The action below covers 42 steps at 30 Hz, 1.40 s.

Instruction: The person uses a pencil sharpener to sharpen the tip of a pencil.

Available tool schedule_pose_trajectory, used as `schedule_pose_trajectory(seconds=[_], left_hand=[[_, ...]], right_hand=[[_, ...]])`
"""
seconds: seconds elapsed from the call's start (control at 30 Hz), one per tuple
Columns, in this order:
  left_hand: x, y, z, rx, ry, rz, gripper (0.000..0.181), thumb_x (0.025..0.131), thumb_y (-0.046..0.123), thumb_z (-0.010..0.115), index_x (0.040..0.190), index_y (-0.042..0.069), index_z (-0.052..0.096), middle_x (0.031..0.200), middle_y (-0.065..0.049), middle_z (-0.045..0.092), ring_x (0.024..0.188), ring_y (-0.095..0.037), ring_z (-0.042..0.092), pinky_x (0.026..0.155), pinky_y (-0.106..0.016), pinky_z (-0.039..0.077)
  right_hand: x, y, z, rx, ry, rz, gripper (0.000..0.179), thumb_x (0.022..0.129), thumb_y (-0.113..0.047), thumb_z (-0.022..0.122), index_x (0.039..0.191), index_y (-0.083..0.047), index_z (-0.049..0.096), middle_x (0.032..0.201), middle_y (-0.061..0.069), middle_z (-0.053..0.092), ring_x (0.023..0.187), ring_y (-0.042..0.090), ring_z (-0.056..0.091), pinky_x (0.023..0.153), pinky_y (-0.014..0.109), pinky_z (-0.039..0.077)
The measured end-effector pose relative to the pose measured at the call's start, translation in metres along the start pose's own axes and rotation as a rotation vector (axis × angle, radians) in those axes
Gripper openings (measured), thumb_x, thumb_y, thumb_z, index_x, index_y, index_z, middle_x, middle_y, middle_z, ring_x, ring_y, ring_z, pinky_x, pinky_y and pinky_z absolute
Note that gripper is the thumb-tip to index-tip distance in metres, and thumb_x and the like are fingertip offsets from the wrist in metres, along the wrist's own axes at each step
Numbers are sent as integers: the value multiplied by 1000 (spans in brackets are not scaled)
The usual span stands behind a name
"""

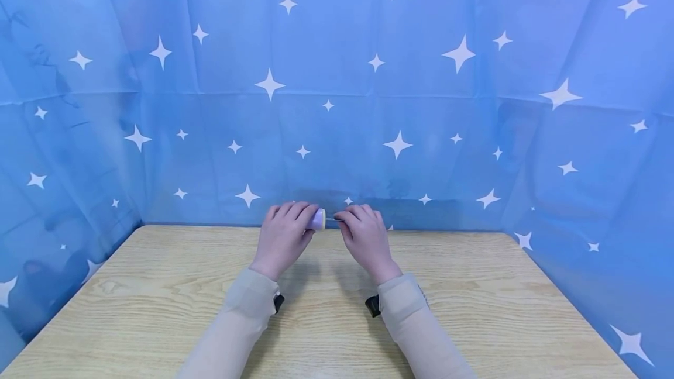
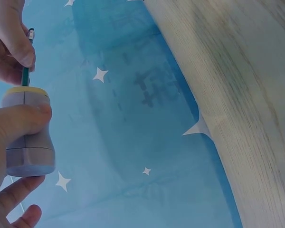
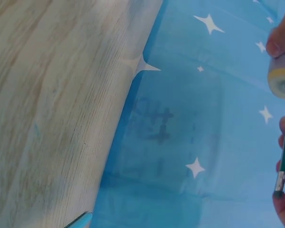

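My left hand [image 1: 281,238] grips a small lilac pencil sharpener [image 1: 317,220] with a yellow rim, its thumb lying along the body. A dark green pencil [image 2: 25,76] stands with one end in the sharpener's rimmed opening. My right hand [image 1: 367,238] pinches the pencil between thumb and fingers, close to the sharpener. In the right wrist view, the pencil's metal band and eraser end [image 3: 279,185] stick out past the fingers. The pencil's tip is hidden inside the sharpener. Both hands are raised near the table's far edge.
The light wooden table [image 1: 337,332] spreads beneath both forearms. Behind it hangs a blue curtain [image 1: 337,121] with white stars, also at both sides. A bright blue-tipped item [image 3: 80,220] shows at the bottom of the right wrist view.
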<state>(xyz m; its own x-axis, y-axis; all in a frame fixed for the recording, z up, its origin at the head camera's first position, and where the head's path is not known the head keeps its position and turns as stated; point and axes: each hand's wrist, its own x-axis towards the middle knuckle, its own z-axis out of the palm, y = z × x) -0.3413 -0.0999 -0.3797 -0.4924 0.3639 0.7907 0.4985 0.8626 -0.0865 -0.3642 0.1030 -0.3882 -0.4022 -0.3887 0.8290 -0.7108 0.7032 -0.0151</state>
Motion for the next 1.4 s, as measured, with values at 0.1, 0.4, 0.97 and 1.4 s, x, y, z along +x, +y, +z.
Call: schedule_pose_trajectory(seconds=[0.1,0.4,0.97,1.4], left_hand=[[0,0,1,4,-6,3,48,75,18,83,121,14,66,115,-3,66,105,-26,61,85,-42,46],[0,2,1,-14,-19,32,48,74,12,82,119,11,66,113,-5,66,104,-25,62,89,-40,48],[0,2,2,-93,-60,34,45,76,6,81,118,8,64,113,-7,64,106,-24,60,99,-40,45],[-2,-1,5,-64,-66,11,44,77,9,81,118,11,65,114,-5,65,108,-23,59,91,-40,47]], right_hand=[[-1,0,0,-8,-7,-1,14,86,-4,71,98,-12,74,96,3,66,88,23,58,72,41,47],[-1,-1,4,-18,-8,-12,13,87,-4,69,96,-13,73,96,3,66,87,23,58,70,40,46],[-2,-3,5,-32,-26,-8,14,87,-3,70,95,-13,73,94,2,66,86,22,58,68,39,46],[-4,-1,6,-31,-52,14,12,88,-4,69,95,-12,73,95,3,66,87,23,58,67,38,45]])
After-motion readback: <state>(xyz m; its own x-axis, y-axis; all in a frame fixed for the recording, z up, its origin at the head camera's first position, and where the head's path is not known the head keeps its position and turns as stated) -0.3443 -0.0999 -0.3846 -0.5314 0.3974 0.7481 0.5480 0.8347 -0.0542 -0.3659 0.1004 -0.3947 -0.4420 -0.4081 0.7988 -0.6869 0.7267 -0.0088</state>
